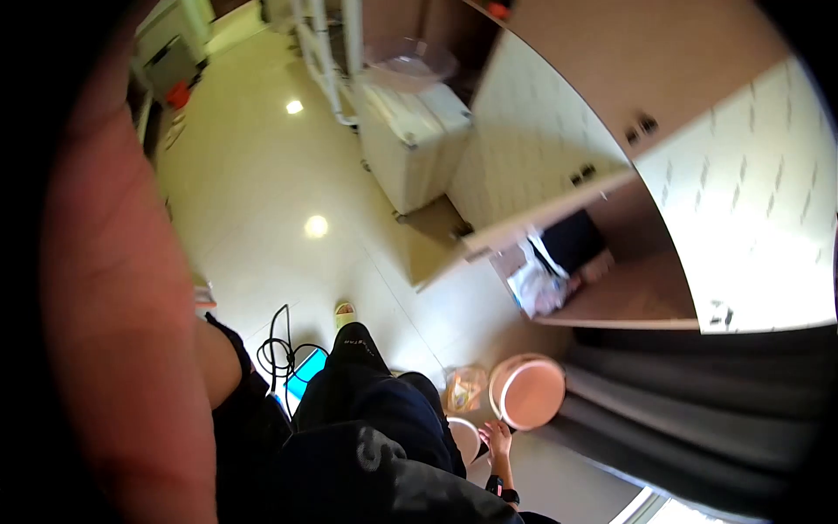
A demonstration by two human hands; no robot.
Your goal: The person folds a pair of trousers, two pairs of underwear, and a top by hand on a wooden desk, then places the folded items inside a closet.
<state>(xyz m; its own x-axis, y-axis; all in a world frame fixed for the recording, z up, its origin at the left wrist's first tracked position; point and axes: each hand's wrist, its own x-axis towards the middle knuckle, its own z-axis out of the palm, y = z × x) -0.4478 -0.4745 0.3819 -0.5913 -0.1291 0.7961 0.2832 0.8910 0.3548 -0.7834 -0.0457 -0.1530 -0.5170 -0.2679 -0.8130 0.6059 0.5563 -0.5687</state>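
Observation:
My left hand and forearm loom large and blurred along the left side, very close to the camera. The fingers do not show, so whether they hold anything is hidden. My right hand hangs low at my side, a dark watch on its wrist. Its fingers are loosely apart, with nothing visible in them. Close to that hand are a pink bucket and a pale round container. A clear plastic bag or tub with small items sits beside the bucket.
An open cabinet at right holds a white plastic bag and a dark item. Its door juts over the floor. Further back stands a white wheeled box under a clear basin. Black cable lies by my legs; dark curtains hang right.

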